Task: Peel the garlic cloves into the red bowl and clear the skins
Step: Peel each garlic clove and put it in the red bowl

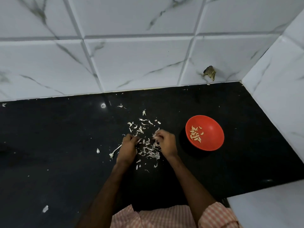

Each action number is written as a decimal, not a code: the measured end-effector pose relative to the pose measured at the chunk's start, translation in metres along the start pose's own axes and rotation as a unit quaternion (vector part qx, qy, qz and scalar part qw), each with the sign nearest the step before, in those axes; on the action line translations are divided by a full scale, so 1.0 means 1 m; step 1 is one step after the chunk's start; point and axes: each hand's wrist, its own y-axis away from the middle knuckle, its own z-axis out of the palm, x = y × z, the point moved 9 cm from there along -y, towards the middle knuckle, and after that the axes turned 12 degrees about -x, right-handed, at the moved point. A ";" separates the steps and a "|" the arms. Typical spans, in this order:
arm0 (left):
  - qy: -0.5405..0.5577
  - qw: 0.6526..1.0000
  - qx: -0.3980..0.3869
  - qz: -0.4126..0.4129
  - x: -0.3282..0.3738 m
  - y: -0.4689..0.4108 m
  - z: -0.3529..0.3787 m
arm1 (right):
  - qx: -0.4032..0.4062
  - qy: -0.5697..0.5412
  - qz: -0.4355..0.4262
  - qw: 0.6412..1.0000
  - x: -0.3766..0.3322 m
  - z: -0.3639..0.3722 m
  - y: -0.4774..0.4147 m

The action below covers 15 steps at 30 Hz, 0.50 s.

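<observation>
A red bowl (212, 142) stands on the black counter to the right, with several peeled garlic cloves (195, 134) inside. Papery garlic skins (148, 148) lie scattered across the counter's middle. My left hand (127, 148) rests at the left edge of the pile, fingers curled onto the skins. My right hand (166, 142) sits at the pile's right edge, fingertips pinching a tuft of skins (155, 135). A bare garlic stem (115, 151) lies just left of my left hand.
The black counter (65, 145) meets a white marble-tiled wall at the back and another at the right. Stray skin bits lie at the far left (4, 104), front left (45, 208) and near the stem (98, 150). A chipped tile hole (209, 72) shows above the counter.
</observation>
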 end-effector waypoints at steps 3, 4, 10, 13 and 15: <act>-0.020 0.999 -0.034 0.022 -0.006 -0.001 0.001 | 0.065 -0.054 0.028 0.996 0.005 -0.012 0.003; -0.027 0.998 -0.047 0.031 -0.008 -0.001 0.003 | 0.076 -0.062 0.037 0.994 0.007 -0.012 0.004; -0.034 0.996 -0.071 0.037 -0.011 0.002 0.009 | 0.119 -0.053 0.063 0.990 0.023 -0.010 0.017; -0.023 0.998 -0.059 0.022 -0.014 0.003 0.008 | 0.128 -0.064 0.083 0.986 0.033 -0.008 0.026; -0.003 0.999 -0.051 0.012 -0.016 0.004 0.008 | 0.129 -0.024 0.067 0.989 0.029 -0.008 0.035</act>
